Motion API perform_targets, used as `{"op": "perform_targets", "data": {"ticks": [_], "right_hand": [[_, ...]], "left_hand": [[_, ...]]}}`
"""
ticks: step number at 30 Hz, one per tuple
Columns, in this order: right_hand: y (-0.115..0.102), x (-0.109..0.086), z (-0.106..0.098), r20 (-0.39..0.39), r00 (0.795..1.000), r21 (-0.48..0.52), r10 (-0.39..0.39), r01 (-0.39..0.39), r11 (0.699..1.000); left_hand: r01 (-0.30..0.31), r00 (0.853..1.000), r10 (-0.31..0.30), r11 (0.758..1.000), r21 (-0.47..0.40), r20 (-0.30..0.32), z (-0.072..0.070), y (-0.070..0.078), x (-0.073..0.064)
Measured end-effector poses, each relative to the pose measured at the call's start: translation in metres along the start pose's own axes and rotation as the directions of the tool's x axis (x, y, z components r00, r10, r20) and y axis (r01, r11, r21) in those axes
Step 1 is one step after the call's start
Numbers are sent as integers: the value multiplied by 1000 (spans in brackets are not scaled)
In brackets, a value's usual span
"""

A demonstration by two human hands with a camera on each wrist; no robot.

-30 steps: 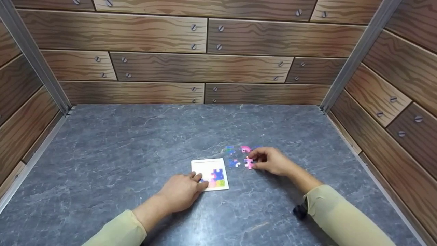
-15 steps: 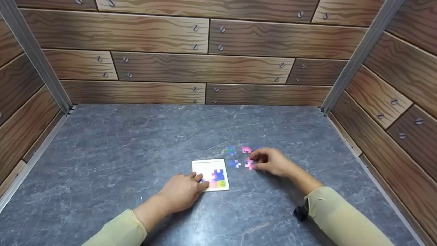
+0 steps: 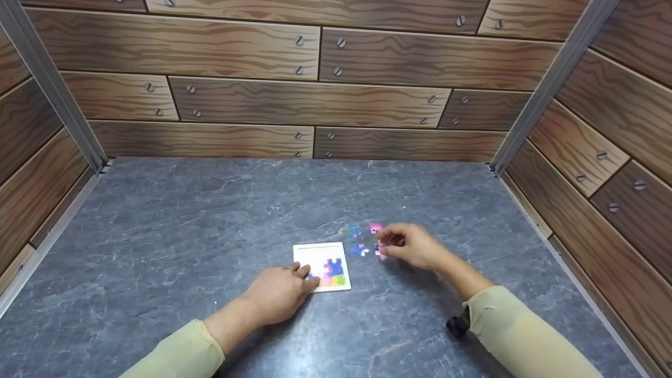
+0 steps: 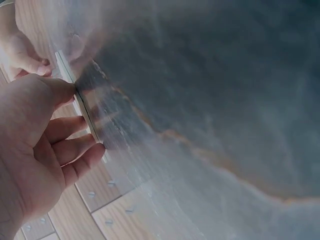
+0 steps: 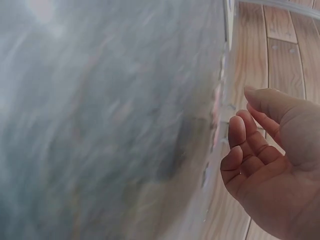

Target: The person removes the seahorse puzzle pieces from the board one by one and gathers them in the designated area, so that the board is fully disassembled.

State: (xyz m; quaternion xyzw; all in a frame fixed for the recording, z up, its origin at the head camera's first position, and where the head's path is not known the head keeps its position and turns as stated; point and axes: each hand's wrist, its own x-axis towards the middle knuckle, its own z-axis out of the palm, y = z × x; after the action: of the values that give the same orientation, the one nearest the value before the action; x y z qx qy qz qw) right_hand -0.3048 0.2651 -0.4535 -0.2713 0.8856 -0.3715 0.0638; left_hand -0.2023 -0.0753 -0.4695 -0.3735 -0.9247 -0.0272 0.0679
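A white square puzzle tray point(image 3: 317, 253) lies on the grey table in the head view, with blue, pink and yellow-green jigsaw pieces point(image 3: 335, 268) fitted in its near part. My left hand point(image 3: 278, 294) rests on its near-left corner, fingertips and thumb covering some of it. Right of the tray are loose pieces: a blue-green one point(image 3: 353, 229), a blue one point(image 3: 359, 250) and a pink one point(image 3: 375, 229). My right hand point(image 3: 417, 247) hovers over another pink piece point(image 3: 379, 252), partly covering it. In the right wrist view, its thumb and bent fingers stand apart with nothing seen between them.
Wood-patterned walls point(image 3: 315, 105) stand behind and at both sides of the grey marbled table point(image 3: 210, 210). Metal posts point(image 3: 551, 84) mark the back corners. A black band with a small device point(image 3: 458, 325) sits on the right wrist.
My right hand has shifted slightly left, covering more of the nearer pink piece. A blue piece behind it is now out of sight. The left hand stays on the tray.
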Motion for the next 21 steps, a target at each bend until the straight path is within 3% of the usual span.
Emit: {"op": "perform_targets", "data": {"ticks": [10, 21], "right_hand": [[-29, 10, 11, 36, 999, -36, -39, 40, 999], [-44, 19, 29, 94, 992, -91, -89, 98, 991]], "left_hand": [[1, 1000, -1, 1000, -1, -6, 0, 0, 1], [-4, 1000, 5, 1000, 23, -15, -2, 2, 2]]}}
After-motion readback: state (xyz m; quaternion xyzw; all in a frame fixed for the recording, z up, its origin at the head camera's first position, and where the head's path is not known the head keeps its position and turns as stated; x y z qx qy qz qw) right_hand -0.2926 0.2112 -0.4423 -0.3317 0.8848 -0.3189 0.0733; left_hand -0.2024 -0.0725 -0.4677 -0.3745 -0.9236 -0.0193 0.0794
